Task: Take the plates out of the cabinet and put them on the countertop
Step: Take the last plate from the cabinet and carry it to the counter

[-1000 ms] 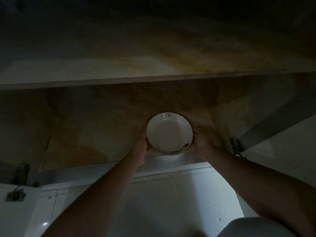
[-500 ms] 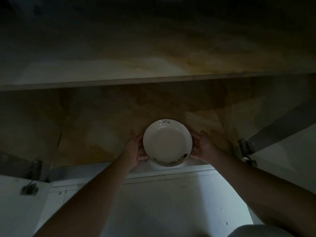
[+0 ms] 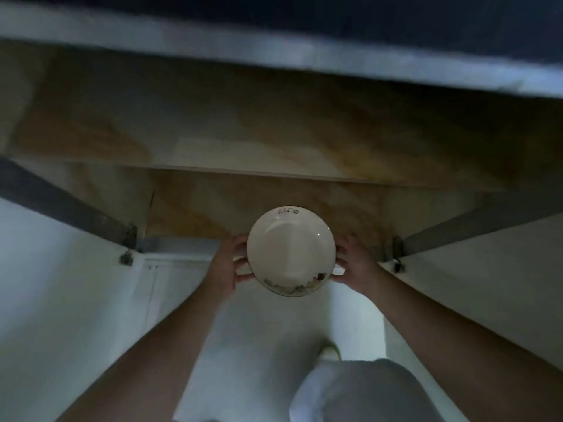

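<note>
Now gripping white plate (image 3: 291,251) both sides: left hand (image 3: 227,263) at 9 o'clock rim, right hand (image 3: 355,263) at 3 o'clock, fingers curled round edge. Held at front edge of open cabinet (image 3: 274,141), doors (image 3: 61,269) swung wide.

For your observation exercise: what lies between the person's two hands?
The white plate, gripped at its rim by left hand and right hand, in the head view.

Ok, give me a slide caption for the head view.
Both hands, left and right, hold a white plate by its rim at the open cabinet's front edge.
</note>
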A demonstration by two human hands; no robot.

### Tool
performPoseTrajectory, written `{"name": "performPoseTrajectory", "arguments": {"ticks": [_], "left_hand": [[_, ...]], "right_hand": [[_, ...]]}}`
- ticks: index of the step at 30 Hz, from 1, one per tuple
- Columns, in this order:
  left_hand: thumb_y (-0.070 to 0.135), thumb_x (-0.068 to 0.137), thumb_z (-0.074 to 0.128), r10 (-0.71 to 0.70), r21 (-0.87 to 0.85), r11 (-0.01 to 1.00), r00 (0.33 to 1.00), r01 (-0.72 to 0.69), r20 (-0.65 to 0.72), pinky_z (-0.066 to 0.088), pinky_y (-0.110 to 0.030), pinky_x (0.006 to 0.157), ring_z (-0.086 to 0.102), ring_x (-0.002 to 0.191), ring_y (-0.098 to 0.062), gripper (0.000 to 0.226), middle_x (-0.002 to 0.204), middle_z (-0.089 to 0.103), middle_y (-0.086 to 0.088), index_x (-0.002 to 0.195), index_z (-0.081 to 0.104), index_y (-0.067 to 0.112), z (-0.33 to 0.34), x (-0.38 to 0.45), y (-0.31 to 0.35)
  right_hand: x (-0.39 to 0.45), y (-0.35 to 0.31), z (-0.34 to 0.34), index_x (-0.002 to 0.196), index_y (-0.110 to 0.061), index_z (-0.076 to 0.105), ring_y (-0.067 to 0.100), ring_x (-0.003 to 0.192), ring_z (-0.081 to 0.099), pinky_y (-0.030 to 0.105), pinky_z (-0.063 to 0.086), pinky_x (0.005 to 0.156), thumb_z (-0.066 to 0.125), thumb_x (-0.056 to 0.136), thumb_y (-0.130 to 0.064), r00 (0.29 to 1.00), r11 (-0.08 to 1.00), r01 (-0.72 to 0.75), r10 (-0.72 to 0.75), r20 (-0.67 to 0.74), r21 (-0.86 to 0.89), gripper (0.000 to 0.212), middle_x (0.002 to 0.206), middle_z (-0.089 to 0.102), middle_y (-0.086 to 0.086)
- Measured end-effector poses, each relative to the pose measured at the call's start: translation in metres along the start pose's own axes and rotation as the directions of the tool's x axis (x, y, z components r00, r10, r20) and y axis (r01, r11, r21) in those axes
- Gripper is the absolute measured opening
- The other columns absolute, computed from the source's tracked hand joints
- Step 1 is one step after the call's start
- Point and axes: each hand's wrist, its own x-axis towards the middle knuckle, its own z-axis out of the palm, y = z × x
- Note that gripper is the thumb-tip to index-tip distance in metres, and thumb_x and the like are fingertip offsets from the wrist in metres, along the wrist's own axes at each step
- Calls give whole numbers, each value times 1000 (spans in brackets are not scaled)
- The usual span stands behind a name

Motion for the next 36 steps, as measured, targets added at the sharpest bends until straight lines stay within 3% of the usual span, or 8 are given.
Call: {"name": "performPoseTrajectory", "arguments": {"ticks": [3, 8, 11, 17, 19, 22, 25, 36], "left_hand": [[53, 94, 39, -19, -28, 999, 1000, 19, 2, 51, -43, 79, 57, 110, -28, 46, 122, 61, -1, 118, 62, 21, -10, -67, 17], [49, 93, 44, -76, -44, 996, 996, 74, -54, 57, -42, 69, 61, 112, -28, 40, 124, 66, 0, 115, 66, 24, -42, -176, 40], [46, 92, 46, -105, -24, 994, 991, 103, -82, 58, -38, 59, 64, 108, -24, 36, 120, 69, 2, 113, 68, 27, -59, -240, 54], [45, 85, 54, -115, -95, 990, 987, 105, -114, 59, -41, 62, 71, 97, -13, 31, 111, 74, 11, 106, 74, 36, -84, -372, 79], [45, 83, 55, -90, -116, 990, 989, 76, -116, 59, -42, 65, 72, 96, -13, 33, 111, 74, 10, 108, 74, 36, -88, -416, 87], [43, 84, 55, -66, -127, 990, 994, 55, -82, 58, -43, 68, 71, 99, -14, 36, 114, 73, 7, 113, 73, 33, -87, -472, 109], [40, 85, 54, -33, -120, 992, 999, 28, -39, 58, -43, 68, 71, 101, -18, 37, 117, 72, 2, 114, 73, 27, -83, -521, 131], [43, 90, 51, 178, 51, 982, 983, -180, 43, 62, -45, 68, 66, 106, -20, 32, 104, 76, 10, 107, 76, 34, 3, -662, 188]], "right_hand": [[-64, -9, 13, 126, -15, 58, 26, 106, 54, 58, 44, 97, 34, 102, -42, 999, 999, -49, 49, -21, -4, 44, 116, 57, 7], [-181, -10, 42, 117, -14, 57, 30, 107, 51, 58, 40, 100, 32, 102, -38, 994, 993, -114, 114, -3, 14, 38, 113, 55, 10], [-251, -2, 61, 105, -17, 63, 28, 103, 56, 54, 48, 91, 48, 93, -30, 988, 989, -145, 145, -44, 4, 24, 111, 60, 8], [-375, -15, 83, 84, -22, 78, 26, 89, 62, 44, 54, 75, 65, 70, -31, 983, 980, -182, 181, -15, -80, 20, 95, 69, 6], [-415, -21, 85, 91, -20, 76, 26, 88, 58, 42, 52, 75, 67, 64, -35, 987, 982, -163, 163, -6, -92, 33, 96, 66, 7], [-467, -29, 79, 110, -20, 68, 29, 99, 58, 45, 51, 81, 48, 94, -45, 994, 992, -106, 109, 30, -66, 37, 110, 63, 10], [-515, -36, 71, 117, -23, 66, 32, 110, 56, 52, 47, 92, 33, 101, -50, 994, 996, -84, 85, 75, -21, 46, 121, 62, 11], [-678, -63, 7, 105, -19, 75, 32, 105, 63, 53, 58, 78, 65, 84, -31, 988, 981, 145, -151, 35, 130, 25, 116, 65, 13]]}}
